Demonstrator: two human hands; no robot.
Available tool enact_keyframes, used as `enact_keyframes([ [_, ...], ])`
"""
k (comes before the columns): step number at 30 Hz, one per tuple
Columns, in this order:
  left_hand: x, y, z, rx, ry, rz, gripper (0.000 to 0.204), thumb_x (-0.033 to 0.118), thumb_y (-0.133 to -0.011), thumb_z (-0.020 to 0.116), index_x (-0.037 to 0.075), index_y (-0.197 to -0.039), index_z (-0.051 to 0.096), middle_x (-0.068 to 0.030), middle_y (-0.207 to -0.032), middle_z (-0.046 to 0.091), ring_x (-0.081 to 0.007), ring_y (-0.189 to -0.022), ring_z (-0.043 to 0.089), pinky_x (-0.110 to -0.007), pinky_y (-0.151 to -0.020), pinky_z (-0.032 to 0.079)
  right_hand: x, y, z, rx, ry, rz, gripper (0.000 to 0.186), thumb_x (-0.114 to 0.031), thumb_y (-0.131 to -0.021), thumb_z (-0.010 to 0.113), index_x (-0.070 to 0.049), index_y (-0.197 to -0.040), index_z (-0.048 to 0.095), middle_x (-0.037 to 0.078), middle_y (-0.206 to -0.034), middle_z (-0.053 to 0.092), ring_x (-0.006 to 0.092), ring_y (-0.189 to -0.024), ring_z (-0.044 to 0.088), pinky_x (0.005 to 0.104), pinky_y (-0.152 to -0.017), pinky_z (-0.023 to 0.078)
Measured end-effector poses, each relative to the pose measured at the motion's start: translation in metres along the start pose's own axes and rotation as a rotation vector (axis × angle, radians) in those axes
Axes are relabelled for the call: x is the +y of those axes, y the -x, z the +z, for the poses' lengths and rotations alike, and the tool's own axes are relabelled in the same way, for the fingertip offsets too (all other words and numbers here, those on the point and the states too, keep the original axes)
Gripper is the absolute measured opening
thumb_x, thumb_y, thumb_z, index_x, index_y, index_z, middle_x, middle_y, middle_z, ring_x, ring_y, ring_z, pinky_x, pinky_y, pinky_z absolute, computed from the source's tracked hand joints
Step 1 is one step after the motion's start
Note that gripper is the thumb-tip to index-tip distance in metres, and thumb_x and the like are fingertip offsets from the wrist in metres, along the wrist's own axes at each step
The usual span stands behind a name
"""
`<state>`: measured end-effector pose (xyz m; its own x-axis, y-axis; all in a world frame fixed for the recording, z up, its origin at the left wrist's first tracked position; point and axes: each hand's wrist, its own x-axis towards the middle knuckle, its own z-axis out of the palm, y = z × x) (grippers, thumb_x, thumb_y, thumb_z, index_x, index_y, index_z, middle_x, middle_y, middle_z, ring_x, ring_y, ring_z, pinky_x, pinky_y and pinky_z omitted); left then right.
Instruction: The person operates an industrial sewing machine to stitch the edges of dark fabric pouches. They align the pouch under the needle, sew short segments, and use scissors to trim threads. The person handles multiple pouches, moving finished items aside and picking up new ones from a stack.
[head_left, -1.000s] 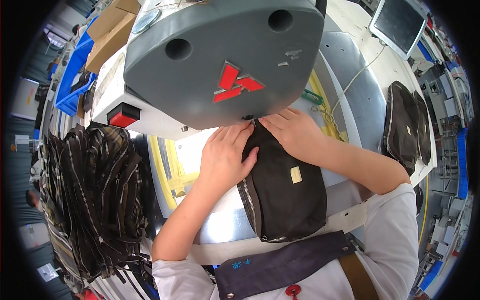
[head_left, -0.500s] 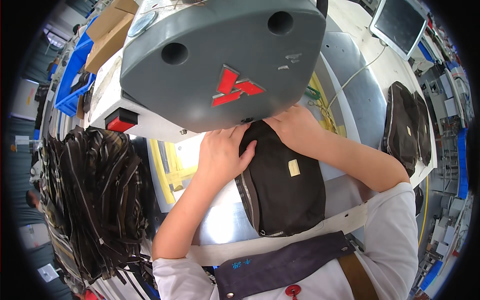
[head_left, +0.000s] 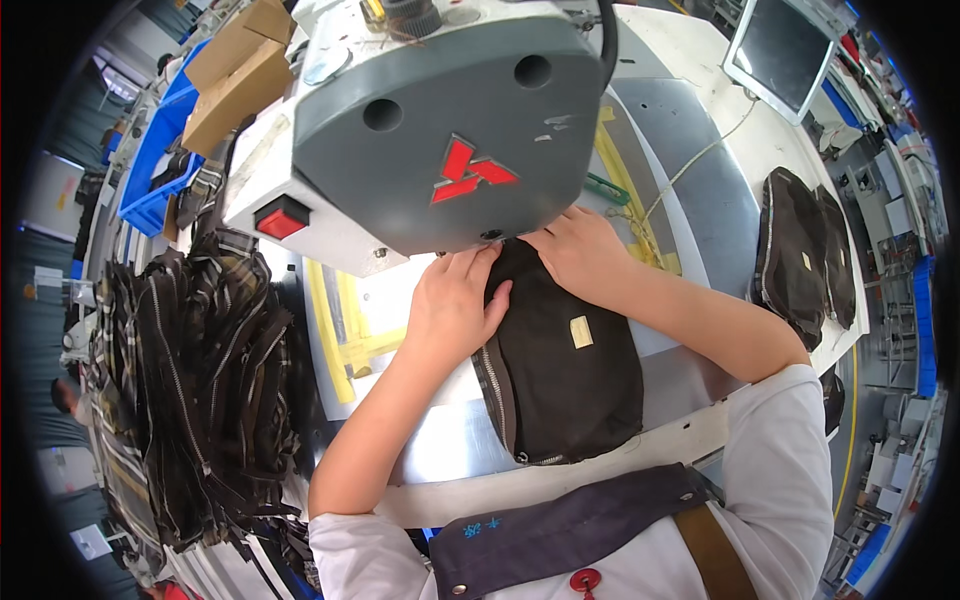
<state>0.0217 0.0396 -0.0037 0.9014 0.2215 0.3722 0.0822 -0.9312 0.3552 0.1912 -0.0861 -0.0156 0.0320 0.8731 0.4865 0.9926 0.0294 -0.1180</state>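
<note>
A dark brown fabric pouch [head_left: 565, 395] with a metal zipper along its left side and a small cream label lies flat, its far end under the grey sewing machine head [head_left: 410, 170]. My left hand [head_left: 455, 305] holds that end at the left edge, thumb on the cloth and fingers reaching forward. On the far right part of the pouch, my right hand [head_left: 580, 258] grips the fabric with bent fingers. The machine head hides some fingertips of both hands and the spot where the needle would be.
Many dark and plaid zippered pieces [head_left: 200, 400] are heaped at the left. Two brown pouches [head_left: 790, 250] lie at the right edge, below a screen [head_left: 780, 50]. Green-handled snips [head_left: 607, 190] lie behind my right hand. A blue bin [head_left: 150, 205] and cardboard box [head_left: 235, 90] stand far left.
The whole view has shifted a little, and the machine head appears slightly smaller. Both hands stay on the pouch in nearly the same place.
</note>
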Motion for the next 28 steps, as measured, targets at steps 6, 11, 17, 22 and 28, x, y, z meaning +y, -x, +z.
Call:
enact_keyframes([
  [6, 0.021, 0.003, 0.007, 0.041, 0.058, 0.038, 0.045, 0.015, -0.080, 0.071, 0.001, -0.120, 0.055, -0.0158, -0.119, 0.058, -0.0322, -0.108, 0.058, -0.040, -0.092, 0.047, 0.006, 0.027, -0.010, 0.000, -0.195, 0.084, 0.023, -0.003, -0.077, 0.059, -0.008, -0.099, 0.065, 0.006, -0.101, 0.061, 0.0264, -0.097, 0.058, 0.0388, -0.078, 0.051],
  [11, 0.042, 0.022, -0.013, -0.234, 0.385, -0.414, 0.028, 0.014, -0.080, 0.076, 0.002, -0.101, 0.062, -0.0077, -0.084, 0.063, -0.0173, -0.066, 0.055, -0.030, -0.066, 0.049, -0.045, 0.067, -0.030, -0.019, -0.525, -0.067, 0.027, 0.002, -0.071, 0.065, -0.014, -0.092, 0.069, 0.001, -0.096, 0.063, 0.0245, -0.088, 0.059, 0.0353, -0.070, 0.051],
  [17, 0.040, 0.025, -0.035, -0.528, 0.620, -0.413, 0.020, 0.013, -0.081, 0.072, 0.001, -0.096, 0.067, -0.0075, -0.082, 0.065, -0.0161, -0.073, 0.060, -0.029, -0.070, 0.050, -0.028, 0.065, -0.042, -0.162, -0.477, 0.087, 0.019, -0.015, -0.082, 0.064, -0.008, -0.099, 0.066, 0.006, -0.100, 0.063, 0.0265, -0.092, 0.061, 0.0393, -0.081, 0.051],
  [22, 0.028, 0.027, -0.030, -0.540, 0.893, -0.428, 0.020, 0.008, -0.083, 0.068, 0.001, -0.102, 0.067, -0.0039, -0.087, 0.066, -0.0106, -0.078, 0.060, -0.026, -0.074, 0.050, 0.067, 0.031, -0.031, 0.035, 0.172, 0.223, 0.031, -0.019, -0.087, 0.059, -0.005, -0.115, 0.061, 0.013, -0.101, 0.060, 0.0282, -0.093, 0.060, 0.0411, -0.076, 0.052],
  [28, 0.014, 0.033, -0.022, -0.546, 1.026, -0.413, 0.021, 0.006, -0.085, 0.064, 0.000, -0.106, 0.065, -0.0038, -0.088, 0.066, -0.0107, -0.080, 0.061, -0.026, -0.076, 0.050, 0.058, 0.018, -0.037, -0.189, 0.183, 0.400, 0.032, -0.020, -0.089, 0.060, -0.009, -0.118, 0.061, 0.013, -0.098, 0.060, 0.0289, -0.099, 0.059, 0.0376, -0.069, 0.053],
])
